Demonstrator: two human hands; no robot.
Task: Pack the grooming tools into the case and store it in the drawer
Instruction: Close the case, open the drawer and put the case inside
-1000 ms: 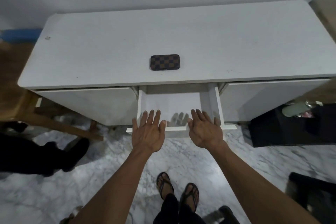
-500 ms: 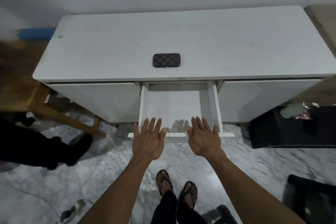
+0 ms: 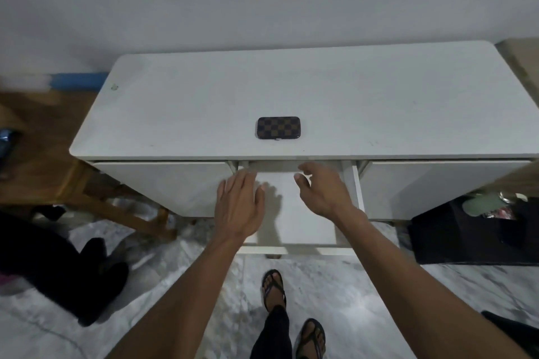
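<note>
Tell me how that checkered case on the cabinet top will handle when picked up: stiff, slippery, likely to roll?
The checkered case looks like a rigid shell with crisp rounded corners, so it probably stays stiff. It lies flat and low on the cabinet top, so it should slide rather than roll. Its smooth-looking cover may be a bit slick; gripping the long edges seems safest.

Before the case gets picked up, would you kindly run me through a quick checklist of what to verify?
1. Case shut: ok, lid closed, flat on the cabinet top.
2. Tools all inside the case: cannot tell.
3. Middle drawer open: ok, pulled well out.
4. Drawer has room: ok, its visible floor is bare.
5. Left hand free: ok, open, holding nothing.
6. Right hand free: ok, open above the drawer, short of the case.
</note>
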